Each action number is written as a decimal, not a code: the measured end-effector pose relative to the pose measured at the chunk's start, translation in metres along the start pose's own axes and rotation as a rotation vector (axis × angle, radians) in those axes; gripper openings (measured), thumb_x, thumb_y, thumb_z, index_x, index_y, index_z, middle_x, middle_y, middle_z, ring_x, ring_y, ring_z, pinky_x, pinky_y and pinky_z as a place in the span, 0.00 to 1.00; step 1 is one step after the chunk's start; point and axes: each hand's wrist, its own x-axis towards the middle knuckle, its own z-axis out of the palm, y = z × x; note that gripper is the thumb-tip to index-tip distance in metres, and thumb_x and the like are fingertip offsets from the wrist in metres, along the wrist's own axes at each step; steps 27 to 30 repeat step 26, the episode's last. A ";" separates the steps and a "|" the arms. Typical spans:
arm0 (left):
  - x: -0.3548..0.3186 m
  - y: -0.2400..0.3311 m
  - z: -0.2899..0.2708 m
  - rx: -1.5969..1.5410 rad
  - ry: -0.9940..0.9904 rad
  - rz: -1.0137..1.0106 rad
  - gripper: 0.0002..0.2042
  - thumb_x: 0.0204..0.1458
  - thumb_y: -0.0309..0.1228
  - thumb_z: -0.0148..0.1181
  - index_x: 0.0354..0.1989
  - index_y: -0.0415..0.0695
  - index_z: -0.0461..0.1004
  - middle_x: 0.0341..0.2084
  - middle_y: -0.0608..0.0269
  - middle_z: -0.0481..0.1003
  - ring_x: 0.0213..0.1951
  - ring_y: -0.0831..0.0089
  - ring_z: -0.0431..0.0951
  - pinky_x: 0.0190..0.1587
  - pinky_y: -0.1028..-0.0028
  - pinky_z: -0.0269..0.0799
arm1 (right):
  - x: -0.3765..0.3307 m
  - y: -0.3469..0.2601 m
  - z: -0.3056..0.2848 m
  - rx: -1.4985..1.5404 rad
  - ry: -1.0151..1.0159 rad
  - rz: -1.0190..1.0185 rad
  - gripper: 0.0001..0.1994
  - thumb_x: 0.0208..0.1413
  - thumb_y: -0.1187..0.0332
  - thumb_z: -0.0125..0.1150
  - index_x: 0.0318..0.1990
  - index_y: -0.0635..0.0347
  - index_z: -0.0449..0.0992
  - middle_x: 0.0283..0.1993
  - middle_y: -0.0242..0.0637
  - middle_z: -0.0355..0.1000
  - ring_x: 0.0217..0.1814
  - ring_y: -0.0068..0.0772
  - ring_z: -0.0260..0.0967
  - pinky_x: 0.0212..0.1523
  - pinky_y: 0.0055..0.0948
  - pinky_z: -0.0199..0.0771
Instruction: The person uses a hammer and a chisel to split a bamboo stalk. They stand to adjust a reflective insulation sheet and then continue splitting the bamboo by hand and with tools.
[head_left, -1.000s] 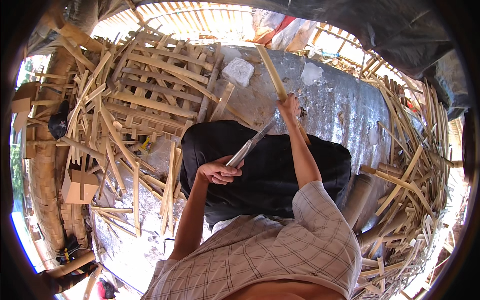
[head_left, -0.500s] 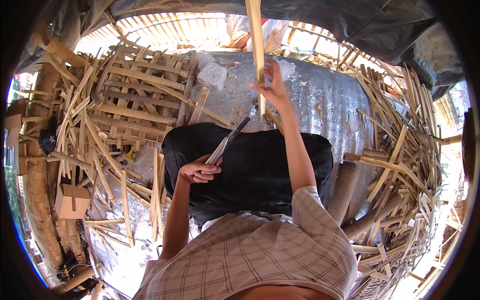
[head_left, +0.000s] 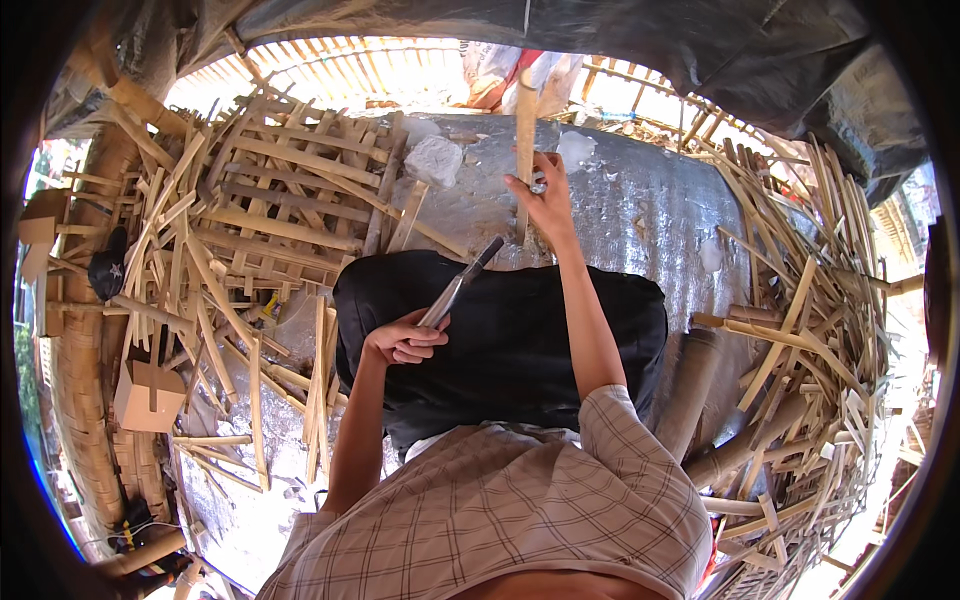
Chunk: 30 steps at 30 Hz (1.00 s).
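Note:
My left hand [head_left: 408, 338] is closed around one end of a knife [head_left: 455, 287] above my lap. Its silver part lies by my fingers, and a narrow dark end points up and to the right. My right hand [head_left: 545, 200] reaches forward, gripping a pale bamboo strip [head_left: 525, 125] between thumb and fingers. The strip stands nearly upright in the picture, its lower end just beyond the black cloth [head_left: 490, 340] over my lap. Part of the strip is hidden by my thumb.
Crossed bamboo slats [head_left: 290, 185] are stacked at the left, near a cardboard box [head_left: 148, 395]. A heap of bamboo strips [head_left: 800, 330] lies on the right beside a thick bamboo pole [head_left: 690, 390]. A pale stone block [head_left: 433, 160] rests on the grey sheet [head_left: 640, 200] ahead.
The bamboo strip's upper end has dropped, and the strip looks shorter and more upright. My right hand has shifted slightly toward me with it. My left hand keeps its hold on the knife.

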 end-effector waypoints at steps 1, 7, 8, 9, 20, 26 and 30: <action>0.000 -0.001 0.001 0.004 0.003 0.003 0.11 0.62 0.27 0.62 0.42 0.45 0.64 0.17 0.74 0.60 0.10 0.92 0.55 0.07 0.87 0.46 | 0.000 0.004 -0.007 0.094 -0.055 0.079 0.26 0.51 0.69 0.76 0.56 0.61 0.72 0.40 0.40 0.77 0.43 0.32 0.75 0.41 0.32 0.77; 0.002 -0.009 0.018 0.131 0.068 0.130 0.09 0.63 0.29 0.62 0.41 0.46 0.65 0.17 0.73 0.59 0.11 0.90 0.54 0.08 0.86 0.44 | -0.008 0.008 -0.038 0.542 -0.026 0.231 0.18 0.57 0.76 0.71 0.52 0.67 0.71 0.39 0.33 0.78 0.41 0.18 0.76 0.40 0.22 0.77; 0.001 -0.010 0.022 0.171 0.088 0.168 0.08 0.64 0.30 0.61 0.40 0.47 0.65 0.17 0.73 0.58 0.11 0.90 0.53 0.08 0.86 0.44 | -0.010 0.007 -0.040 0.551 -0.013 0.231 0.17 0.57 0.76 0.71 0.51 0.67 0.72 0.39 0.33 0.78 0.41 0.18 0.76 0.41 0.22 0.77; 0.002 -0.005 0.036 0.174 0.083 0.211 0.07 0.65 0.30 0.60 0.41 0.47 0.66 0.17 0.73 0.58 0.11 0.89 0.53 0.08 0.86 0.44 | -0.011 0.002 -0.042 0.522 -0.019 0.223 0.16 0.57 0.76 0.71 0.49 0.67 0.72 0.38 0.34 0.78 0.39 0.18 0.75 0.40 0.22 0.77; 0.027 0.071 0.157 -0.088 -0.441 0.387 0.12 0.72 0.38 0.45 0.42 0.41 0.57 0.17 0.66 0.62 0.08 0.89 0.57 0.06 0.89 0.54 | -0.040 -0.043 -0.021 0.220 -0.014 0.159 0.12 0.55 0.74 0.72 0.41 0.67 0.74 0.29 0.40 0.76 0.30 0.19 0.71 0.29 0.25 0.72; 0.025 0.070 0.180 -0.146 -0.356 0.350 0.13 0.71 0.39 0.46 0.41 0.41 0.56 0.16 0.65 0.62 0.08 0.88 0.58 0.05 0.87 0.56 | -0.045 -0.048 -0.018 0.179 0.020 0.090 0.11 0.55 0.73 0.72 0.41 0.64 0.75 0.30 0.44 0.76 0.27 0.38 0.70 0.31 0.30 0.72; 0.025 0.070 0.180 -0.146 -0.356 0.350 0.13 0.71 0.39 0.46 0.41 0.41 0.56 0.16 0.65 0.62 0.08 0.88 0.58 0.05 0.87 0.56 | -0.045 -0.048 -0.018 0.179 0.020 0.090 0.11 0.55 0.73 0.72 0.41 0.64 0.75 0.30 0.44 0.76 0.27 0.38 0.70 0.31 0.30 0.72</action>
